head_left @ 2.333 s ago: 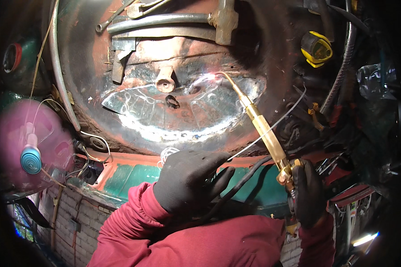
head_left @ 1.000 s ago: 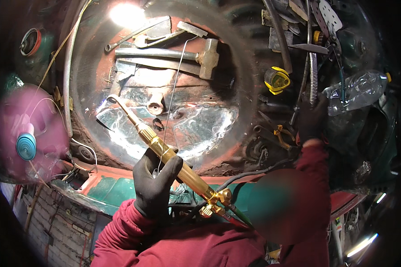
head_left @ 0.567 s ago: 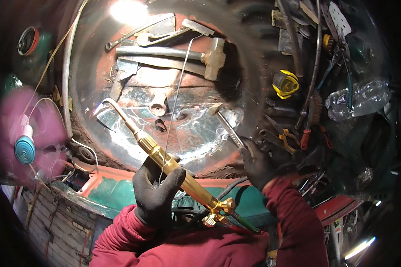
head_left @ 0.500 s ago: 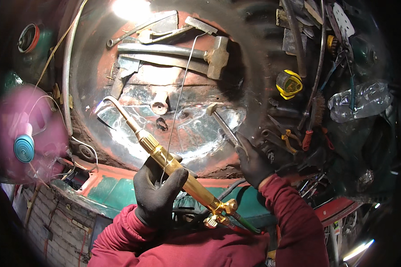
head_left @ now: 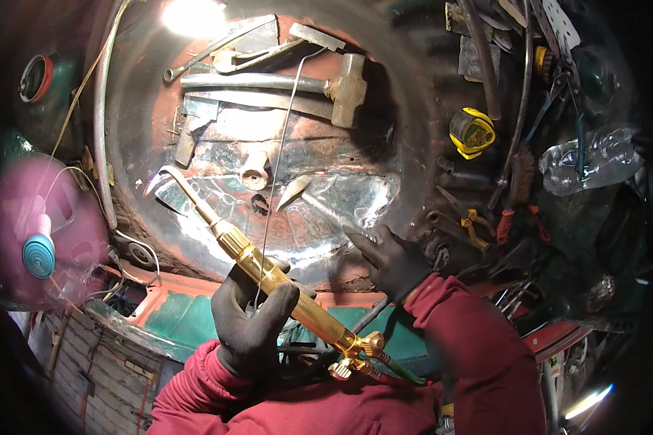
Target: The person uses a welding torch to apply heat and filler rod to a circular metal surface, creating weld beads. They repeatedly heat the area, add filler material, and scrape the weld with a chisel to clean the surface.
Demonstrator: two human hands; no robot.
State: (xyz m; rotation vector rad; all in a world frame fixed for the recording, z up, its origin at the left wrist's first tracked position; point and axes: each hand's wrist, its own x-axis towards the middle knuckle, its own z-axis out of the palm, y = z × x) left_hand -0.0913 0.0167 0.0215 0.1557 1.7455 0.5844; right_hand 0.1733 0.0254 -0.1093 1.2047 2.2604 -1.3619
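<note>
A brass welding torch [head_left: 268, 277] lies slantwise in my gloved left hand [head_left: 250, 319], its bent nozzle reaching up and left over the round metal well. A small bluish-violet glow shows at its tip. The same hand also has a thin metal rod [head_left: 278, 165] between its fingers; it runs upward to the steel piece at the top. My gloved right hand [head_left: 397, 262] is closed round a small hammer [head_left: 325, 209], whose wedge-shaped head hangs above the bare, shiny patch of metal [head_left: 366, 199]. The hammer's handle is smeared by motion.
In the well lie a sledgehammer [head_left: 349, 90], a wrench [head_left: 218, 52] and flat metal pieces. A yellow tape measure [head_left: 473, 133], pliers [head_left: 474, 223], a wire brush [head_left: 521, 185] and a plastic bottle [head_left: 591, 163] are at the right. A bright lamp [head_left: 194, 16] shines at the top.
My right hand has moved left with the hammer, and the hammer's head has swung left and slightly down. The left hand still holds the torch and rod, almost in place.
</note>
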